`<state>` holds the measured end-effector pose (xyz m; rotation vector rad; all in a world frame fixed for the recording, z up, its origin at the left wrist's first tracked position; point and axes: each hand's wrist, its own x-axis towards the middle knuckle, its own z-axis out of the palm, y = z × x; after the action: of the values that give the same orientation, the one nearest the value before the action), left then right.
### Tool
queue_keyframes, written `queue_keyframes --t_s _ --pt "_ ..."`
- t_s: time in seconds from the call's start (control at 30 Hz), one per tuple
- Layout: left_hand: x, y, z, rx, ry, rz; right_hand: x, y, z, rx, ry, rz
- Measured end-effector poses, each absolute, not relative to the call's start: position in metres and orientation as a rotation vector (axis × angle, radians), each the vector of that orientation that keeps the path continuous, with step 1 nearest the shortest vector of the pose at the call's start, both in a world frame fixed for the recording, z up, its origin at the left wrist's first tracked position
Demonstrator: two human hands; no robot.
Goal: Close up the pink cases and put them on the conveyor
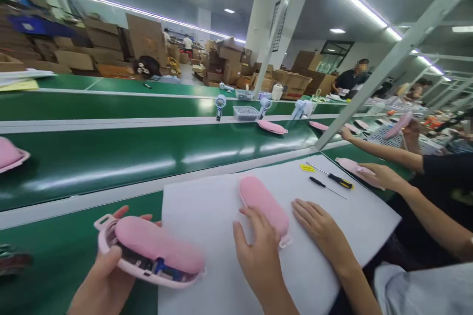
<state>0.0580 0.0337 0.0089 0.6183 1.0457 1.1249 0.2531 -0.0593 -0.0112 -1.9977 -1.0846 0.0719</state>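
My left hand (pixel 105 280) holds a pink oval device (pixel 148 251) at the lower left. Its padded pink top sits askew on a pale shell, and dark and blue parts show inside. My right hand (pixel 258 251) lies with its fingers spread on the near end of a second pink oval case (pixel 260 199). That case rests on a white foam sheet (pixel 207 206). Another person's hand (pixel 318 226), with a light grey sleeve, lies flat on the sheet just right of that case.
Two screwdrivers (pixel 332 178) and a yellow tag (pixel 307 168) lie at the sheet's far right. Green conveyor belts (pixel 111 157) carry more pink cases (pixel 272 127). Handheld fans (pixel 219 104) and a parts tray (pixel 246 113) stand behind. Co-workers' arms (pixel 388 177) reach in from the right, and a slanted metal post (pixel 369 78) rises there.
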Motion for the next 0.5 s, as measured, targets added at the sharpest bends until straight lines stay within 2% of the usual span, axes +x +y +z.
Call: queue_keyframes --t_s 0.1,0.27,0.5 --pt "0.057 0.034 0.011 0.554 0.989 1.125 0.231 -0.054 -0.004 -1.772 -1.237 0.370" --pt "0.055 0.025 0.006 0.668 0.739 0.976 0.194 -0.050 0.003 -1.419 -1.415 1.108" --pt "0.061 0.024 0.009 0.815 0.704 0.820 0.197 -0.058 -0.002 -1.205 -1.067 1.409"
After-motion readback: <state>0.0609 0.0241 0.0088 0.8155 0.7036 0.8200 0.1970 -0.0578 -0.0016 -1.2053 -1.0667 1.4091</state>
